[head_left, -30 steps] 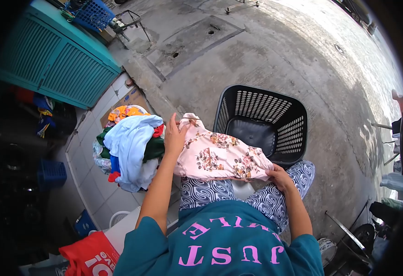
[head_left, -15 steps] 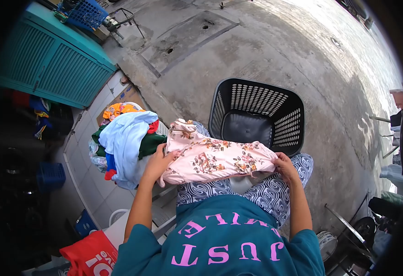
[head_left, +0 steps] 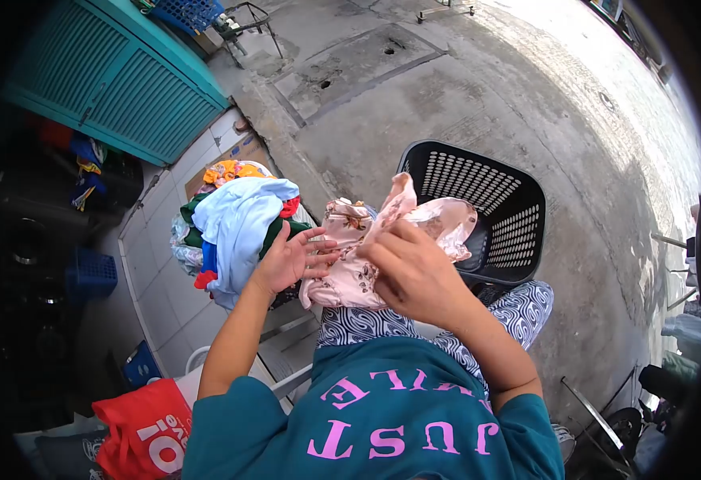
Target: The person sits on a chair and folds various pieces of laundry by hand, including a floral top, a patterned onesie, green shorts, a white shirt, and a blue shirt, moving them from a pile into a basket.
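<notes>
The pink floral cloth [head_left: 358,280] lies over my lap, its right part folded over and bunched up. My right hand [head_left: 418,276] grips it near the middle, fingers pinched on the fabric. At the cloth's left edge my left hand [head_left: 293,260] is open, palm up and fingers spread. A pile of clothes with a light blue garment [head_left: 238,224] on top is just left of that hand. Beyond my lap, to the right, stands a black perforated basket [head_left: 518,208], partly behind the raised cloth.
A teal louvered cabinet [head_left: 134,88] stands at the upper left, with a blue basket [head_left: 186,12] beside it. A red bag [head_left: 146,428] is at the lower left. A metal bar [head_left: 594,412] and a dark wheel lie at the lower right.
My right hand has moved left, bringing the cloth's right end over toward the middle. My left hand has let go and opened. The view has shifted slightly.
</notes>
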A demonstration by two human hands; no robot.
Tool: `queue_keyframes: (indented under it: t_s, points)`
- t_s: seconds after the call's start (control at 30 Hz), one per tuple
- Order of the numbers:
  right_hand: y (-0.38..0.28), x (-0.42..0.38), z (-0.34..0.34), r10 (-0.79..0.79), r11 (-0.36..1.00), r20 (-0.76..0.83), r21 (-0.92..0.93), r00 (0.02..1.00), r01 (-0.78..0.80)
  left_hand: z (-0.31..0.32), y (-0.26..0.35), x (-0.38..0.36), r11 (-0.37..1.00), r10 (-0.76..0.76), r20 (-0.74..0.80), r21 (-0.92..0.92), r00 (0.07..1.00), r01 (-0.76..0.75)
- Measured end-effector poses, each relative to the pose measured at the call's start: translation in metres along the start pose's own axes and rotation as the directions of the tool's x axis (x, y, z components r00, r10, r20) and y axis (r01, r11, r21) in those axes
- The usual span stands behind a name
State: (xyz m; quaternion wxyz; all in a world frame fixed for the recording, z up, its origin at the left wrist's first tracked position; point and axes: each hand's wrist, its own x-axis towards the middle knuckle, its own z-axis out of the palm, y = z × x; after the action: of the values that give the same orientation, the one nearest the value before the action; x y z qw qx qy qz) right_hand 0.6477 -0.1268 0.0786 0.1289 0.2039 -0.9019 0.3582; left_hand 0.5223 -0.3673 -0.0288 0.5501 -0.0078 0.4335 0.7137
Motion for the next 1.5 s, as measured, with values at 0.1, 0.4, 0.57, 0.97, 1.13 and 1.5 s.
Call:
queue_keyframes:
  t_s: [0.1, 0.4, 0.57, 0.97, 1.13, 1.5]
  points:
    - [-0.035, 0.022, 0.067, -0.302, 0.949, 0.061, 0.116, 0.951, 0.294, -0.001, -0.010, -0.002, 0.982, 0.075, -0.171, -0.160, 0.982, -0.103]
    - [0.026, -0.036, 0.098, -0.078, 0.970, -0.041, 0.230, 0.996, 0.085, -0.025, -0.026, 0.000, 0.995, 0.086, -0.261, -0.029, 0.961, -0.097]
    - [0.092, -0.063, 0.112, 0.818, 0.455, -0.038, 0.652, 0.574, -0.607, -0.022, -0.024, 0.014, 0.926, 0.228, -0.391, 0.370, 0.892, -0.075]
    - [0.064, -0.076, 0.152, 0.796, -0.047, 0.422, 0.758, 0.434, -0.650, 0.080, -0.014, 0.084, -0.577, 0.358, 0.296, 0.816, 0.886, -0.040]
    - [0.068, -0.079, 0.130, 0.688, -0.190, 0.477, 0.845, 0.546, -0.499, 0.057, 0.017, 0.110, 0.030, 0.120, 0.046, 0.998, 0.992, -0.050]
    - [0.135, -0.036, -0.073, 0.490, 0.871, -0.118, 0.040, 0.864, -0.489, 0.117, 0.085, 0.151, 0.628, 0.334, 0.295, 0.639, 0.895, -0.445]
